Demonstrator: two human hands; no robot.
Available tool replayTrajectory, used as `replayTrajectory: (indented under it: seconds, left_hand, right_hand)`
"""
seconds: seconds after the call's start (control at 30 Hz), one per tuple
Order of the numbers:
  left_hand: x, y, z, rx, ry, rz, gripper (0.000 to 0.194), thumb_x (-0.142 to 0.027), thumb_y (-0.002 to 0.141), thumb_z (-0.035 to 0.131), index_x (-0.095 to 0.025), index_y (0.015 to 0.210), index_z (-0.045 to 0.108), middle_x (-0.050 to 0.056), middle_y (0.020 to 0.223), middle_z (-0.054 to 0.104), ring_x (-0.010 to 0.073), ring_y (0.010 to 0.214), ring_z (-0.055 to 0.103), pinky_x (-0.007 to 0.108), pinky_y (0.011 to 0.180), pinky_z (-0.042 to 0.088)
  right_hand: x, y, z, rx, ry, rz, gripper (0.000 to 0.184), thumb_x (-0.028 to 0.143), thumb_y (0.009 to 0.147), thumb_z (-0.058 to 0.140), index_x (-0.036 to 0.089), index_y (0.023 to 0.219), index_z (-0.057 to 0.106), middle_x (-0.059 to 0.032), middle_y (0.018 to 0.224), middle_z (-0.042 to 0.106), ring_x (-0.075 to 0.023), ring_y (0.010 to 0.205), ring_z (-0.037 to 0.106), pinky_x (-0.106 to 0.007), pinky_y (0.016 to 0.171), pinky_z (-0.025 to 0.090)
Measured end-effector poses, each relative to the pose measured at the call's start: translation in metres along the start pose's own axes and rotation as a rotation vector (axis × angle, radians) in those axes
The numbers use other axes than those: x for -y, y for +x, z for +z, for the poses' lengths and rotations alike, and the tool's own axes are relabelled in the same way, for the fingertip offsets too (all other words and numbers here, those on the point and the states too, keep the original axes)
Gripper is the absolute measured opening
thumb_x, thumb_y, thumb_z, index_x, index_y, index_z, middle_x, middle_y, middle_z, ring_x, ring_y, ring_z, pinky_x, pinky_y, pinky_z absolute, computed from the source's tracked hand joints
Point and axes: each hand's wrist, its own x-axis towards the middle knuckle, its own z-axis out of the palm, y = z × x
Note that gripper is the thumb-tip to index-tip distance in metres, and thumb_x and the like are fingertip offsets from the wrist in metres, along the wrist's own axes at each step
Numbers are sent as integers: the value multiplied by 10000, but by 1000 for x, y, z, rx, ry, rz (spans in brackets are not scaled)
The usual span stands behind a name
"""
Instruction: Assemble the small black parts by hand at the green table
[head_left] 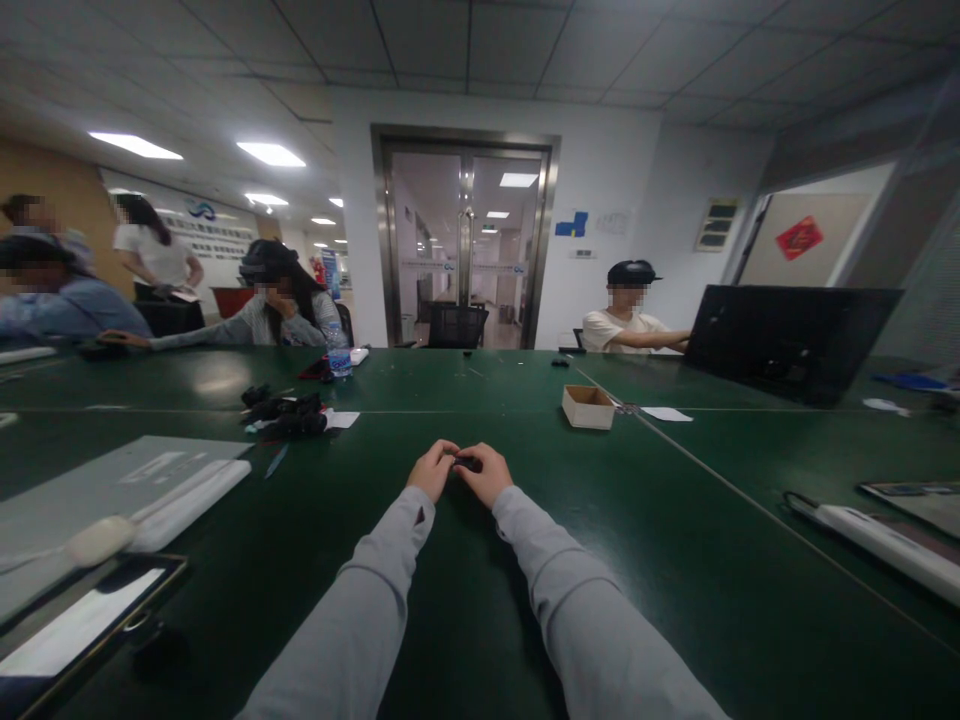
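My left hand (433, 472) and my right hand (486, 474) meet over the green table (480, 580) in front of me, fingertips almost touching. Between them is a small dark object (469, 463), mostly covered by the fingers; its kind cannot be made out. The right hand's thumb and fingers close round it. At its left end, the left hand's fingers are curled in and appear to pinch it. Both forearms, in light grey sleeves, reach forward from the bottom edge.
An open cardboard box (589, 410) stands ahead to the right. Black gear (289, 412) and a water bottle (339, 355) are ahead left. A grey laptop (97, 470) and a tablet (82, 620) lie at left, a white power strip (892, 545) at right. Several people sit or stand beyond.
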Motion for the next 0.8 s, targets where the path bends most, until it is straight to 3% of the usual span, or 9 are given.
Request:
replayTrajectory:
  seconds: [0.17,0.33,0.47,0.63,0.8]
  left_hand:
    - [-6,-3,-1,-16,12,-6,280,-361,770,353,-200,807,579,-32,555,497,98,523,455,207,531,359]
    - [-8,-3,-1,-14,-14,-36,254,-234,734,352,-202,831,585,-31,582,508,94,540,457,200,537,355]
    - [-7,-2,-1,-26,7,-26,263,-298,756,350,-195,790,589,-27,548,487,106,543,457,208,530,351]
    - [-3,0,0,-11,-5,10,272,-201,717,345,-205,841,587,-25,614,531,100,561,467,209,564,364]
    - [-5,-1,-1,-13,1,-25,263,-270,746,343,-197,815,587,-35,515,452,106,524,447,208,520,348]
  right_hand:
    - [2,0,-1,0,18,3,195,210,629,631,182,821,653,-14,742,552,-123,686,521,-262,663,435]
    - [3,-1,-1,-3,25,19,177,198,621,634,177,796,653,-14,735,548,-120,672,518,-253,642,436]
    - [2,-1,-1,0,27,9,189,201,625,633,176,812,652,-11,735,546,-113,652,511,-252,638,434]
    - [3,0,-2,-6,18,16,178,174,617,635,175,794,650,-6,711,537,-109,629,501,-247,622,430]
    - [4,0,-2,-7,26,5,189,160,621,630,171,808,648,-8,720,542,-111,647,507,-247,637,431]
